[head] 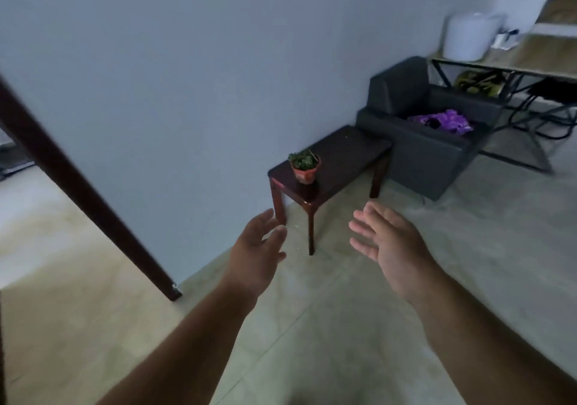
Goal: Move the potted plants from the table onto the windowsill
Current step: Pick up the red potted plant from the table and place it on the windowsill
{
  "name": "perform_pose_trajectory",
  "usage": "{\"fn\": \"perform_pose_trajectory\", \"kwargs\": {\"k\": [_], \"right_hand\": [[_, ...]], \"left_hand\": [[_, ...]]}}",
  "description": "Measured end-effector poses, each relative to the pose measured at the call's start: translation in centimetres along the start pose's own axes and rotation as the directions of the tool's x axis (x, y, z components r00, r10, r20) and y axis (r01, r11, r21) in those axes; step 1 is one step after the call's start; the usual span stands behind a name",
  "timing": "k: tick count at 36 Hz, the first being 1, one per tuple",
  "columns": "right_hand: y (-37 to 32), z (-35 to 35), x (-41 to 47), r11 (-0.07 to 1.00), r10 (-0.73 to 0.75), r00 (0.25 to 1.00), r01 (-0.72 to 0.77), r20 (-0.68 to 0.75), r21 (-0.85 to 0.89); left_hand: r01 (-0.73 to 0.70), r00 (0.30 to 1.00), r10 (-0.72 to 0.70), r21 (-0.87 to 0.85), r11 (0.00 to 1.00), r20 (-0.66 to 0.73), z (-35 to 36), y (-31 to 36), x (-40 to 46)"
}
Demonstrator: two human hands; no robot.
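One potted plant [305, 166], green leaves in a small orange-red pot, stands near the front end of a low dark wooden table [349, 151] set against the wall. My left hand [258, 250] and my right hand [389, 239] are stretched out in front of me, both empty with fingers spread. They hover over the floor, short of the table and below the pot in the picture, one on each side of the table's near corner. No windowsill is in view.
A dark grey armchair [427, 142] with a purple cloth [445, 121] on its seat stands right behind the table. Further right is a metal-framed desk [512, 64] carrying a white container [468, 36]. A dark door frame [84, 192] slants across the left.
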State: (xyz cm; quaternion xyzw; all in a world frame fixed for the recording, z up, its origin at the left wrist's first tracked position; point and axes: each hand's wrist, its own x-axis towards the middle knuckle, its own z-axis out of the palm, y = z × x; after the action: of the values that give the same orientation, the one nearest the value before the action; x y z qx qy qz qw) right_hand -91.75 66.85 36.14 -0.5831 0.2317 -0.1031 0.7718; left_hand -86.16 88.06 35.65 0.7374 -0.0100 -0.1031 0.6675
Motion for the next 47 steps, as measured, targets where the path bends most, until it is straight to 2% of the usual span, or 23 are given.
{"fn": "perform_pose_trajectory", "kwargs": {"k": [3,11,16,21,34,47], "right_hand": [[-0.5,-3.0,2.9,1.0,-0.025,0.998,0.024,-0.061,-0.015],[-3.2,-7.1,11.4,0.998,-0.052,0.982,0.047,-0.181,-0.034],[-5.0,-8.9,14.4,0.996,-0.071,0.972,0.059,-0.222,-0.06],[-6.6,-11.3,16.7,0.996,-0.068,0.969,0.053,-0.237,-0.069],[-10.4,-18.2,22.8,0.996,-0.067,0.98,0.056,-0.188,-0.065],[-11.8,-19.5,24.3,0.995,-0.081,0.98,0.069,-0.179,-0.076]], "left_hand": [[-0.01,0.997,0.009,0.014,1.0,0.08,3.8,0.4,3.2],[0.0,0.988,-0.001,0.004,1.0,0.156,10.7,1.7,12.6],[0.011,0.977,-0.005,-0.026,1.0,0.213,14.6,3.0,16.5],[0.004,0.965,-0.007,0.014,1.0,0.263,18.0,4.1,18.5],[-0.006,0.979,0.001,0.024,1.0,0.206,25.5,5.8,20.7],[-0.01,0.979,0.013,-0.017,1.0,0.201,27.3,6.5,22.0]]}}
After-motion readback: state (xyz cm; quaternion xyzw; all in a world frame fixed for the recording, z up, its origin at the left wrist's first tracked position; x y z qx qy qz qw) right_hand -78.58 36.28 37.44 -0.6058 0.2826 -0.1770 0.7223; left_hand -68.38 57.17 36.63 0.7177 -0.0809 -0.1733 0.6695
